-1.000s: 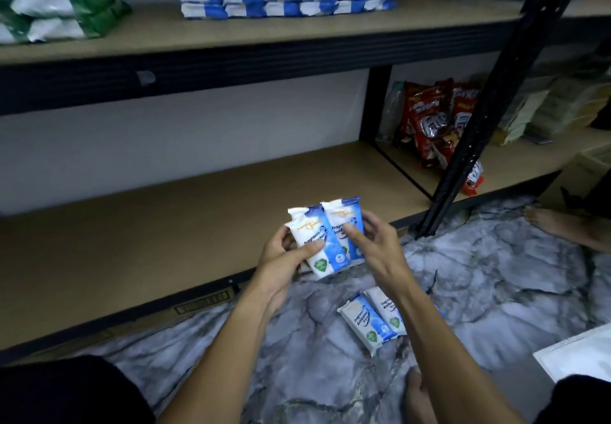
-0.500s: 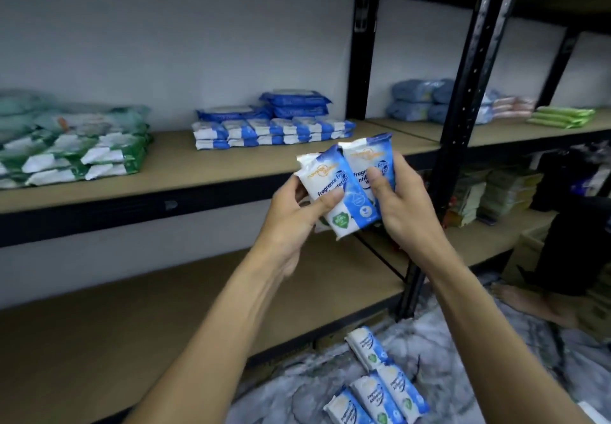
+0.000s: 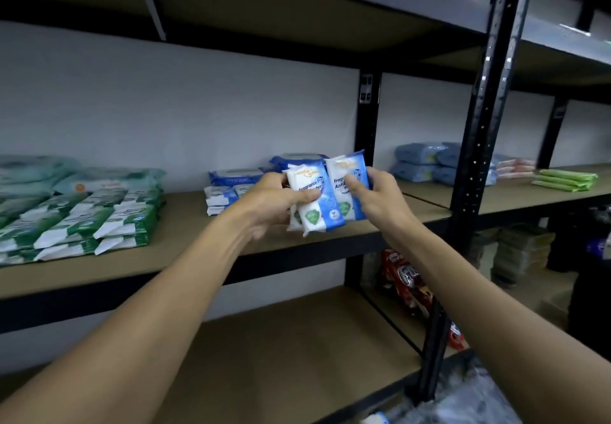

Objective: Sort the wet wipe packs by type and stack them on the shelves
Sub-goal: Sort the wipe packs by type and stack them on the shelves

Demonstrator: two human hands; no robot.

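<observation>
I have both hands up at the middle shelf (image 3: 185, 215). My left hand (image 3: 274, 200) grips a small bundle of blue-and-white packs (image 3: 314, 202), thumb across the front. My right hand (image 3: 380, 199) pinches one more of the same kind just beside it. The hands are close together and the packs touch, held upright above the shelf's front edge. The matching blue pile (image 3: 224, 194) lies just behind them to the left, so I'd lay these flat on or beside it, edges squared, letting go only once they rest. The green packs (image 3: 99, 222) further left look like another type and should stay apart. The black post (image 3: 476, 159) stands near my right wrist, with pale blue packs (image 3: 426, 162) and red snack bags (image 3: 403, 278) in the next bay
</observation>
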